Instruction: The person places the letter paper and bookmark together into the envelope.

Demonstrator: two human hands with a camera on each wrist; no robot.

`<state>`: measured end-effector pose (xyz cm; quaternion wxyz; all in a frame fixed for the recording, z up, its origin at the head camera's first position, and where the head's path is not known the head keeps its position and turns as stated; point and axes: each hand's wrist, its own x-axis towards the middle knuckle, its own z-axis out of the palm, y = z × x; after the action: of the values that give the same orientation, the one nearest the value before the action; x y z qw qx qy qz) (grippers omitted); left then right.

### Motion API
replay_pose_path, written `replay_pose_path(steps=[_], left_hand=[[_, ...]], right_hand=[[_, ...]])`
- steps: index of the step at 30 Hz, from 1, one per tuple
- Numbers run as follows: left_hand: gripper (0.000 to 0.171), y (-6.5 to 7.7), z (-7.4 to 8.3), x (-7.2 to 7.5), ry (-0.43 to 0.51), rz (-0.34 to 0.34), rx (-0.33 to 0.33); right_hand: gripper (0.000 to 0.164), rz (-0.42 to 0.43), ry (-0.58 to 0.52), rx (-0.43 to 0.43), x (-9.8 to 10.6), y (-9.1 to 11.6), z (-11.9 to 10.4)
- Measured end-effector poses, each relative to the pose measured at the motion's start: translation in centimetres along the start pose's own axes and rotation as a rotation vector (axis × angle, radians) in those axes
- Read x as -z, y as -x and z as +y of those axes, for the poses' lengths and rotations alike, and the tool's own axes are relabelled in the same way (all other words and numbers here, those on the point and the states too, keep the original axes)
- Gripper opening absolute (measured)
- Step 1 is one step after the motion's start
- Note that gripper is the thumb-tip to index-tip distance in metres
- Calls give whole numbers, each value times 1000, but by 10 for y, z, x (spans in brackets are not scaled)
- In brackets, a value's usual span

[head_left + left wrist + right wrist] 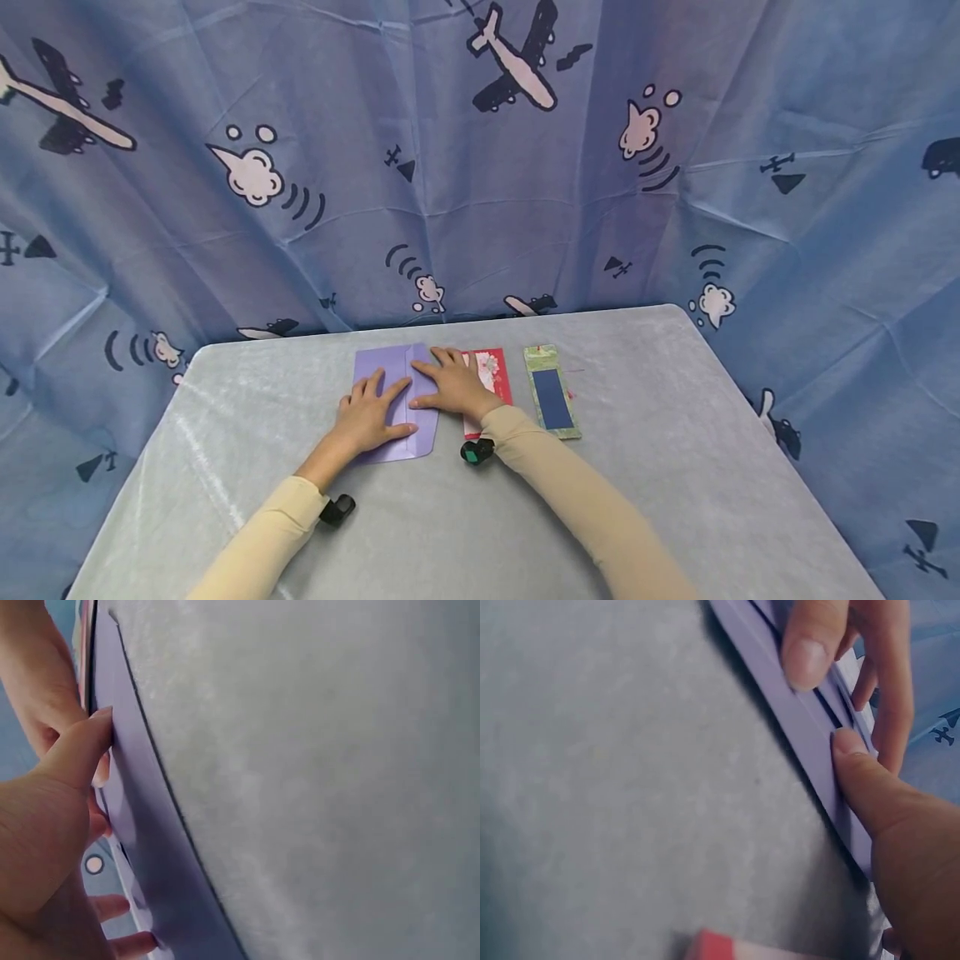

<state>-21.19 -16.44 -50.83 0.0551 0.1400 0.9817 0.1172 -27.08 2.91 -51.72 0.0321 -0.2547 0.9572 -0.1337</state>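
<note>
A purple paper envelope (422,440) lies flat on the table, with a crease running along its right part. My left hand (369,417) rests on its middle with spread fingers. From the right, my right hand (455,387) touches the strip beyond the crease, its fingers extended. In the right wrist view both thumbs are close together on the envelope (799,727), beside a dark slit along a folded edge. The left wrist view shows the left thumb (90,742) on the near part of the paper. Neither hand grips anything.
Partly behind the right hand lies a red and white card with flowers (493,372). Farther right is a green patterned card (540,360) with a dark blue panel. A grey cloth covers the table (420,533); a blue airplane-print curtain (480,225) hangs behind its far edge.
</note>
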Motion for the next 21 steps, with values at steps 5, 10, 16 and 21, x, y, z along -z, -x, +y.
replay_pose_path(steps=[5,10,16,21], left_hand=[[81,0,3,5,5,-27,11],[78,-1,9,9,-12,-27,12],[64,0,23,18,-32,-83,79],[58,2,32,21,-103,-125,165]], right_hand=[[80,17,17,10,-1,0,-1],[80,19,42,12,-1,0,-2],[80,13,79,4,-1,-2,-2],[80,2,74,-3,-2,-1,-3]])
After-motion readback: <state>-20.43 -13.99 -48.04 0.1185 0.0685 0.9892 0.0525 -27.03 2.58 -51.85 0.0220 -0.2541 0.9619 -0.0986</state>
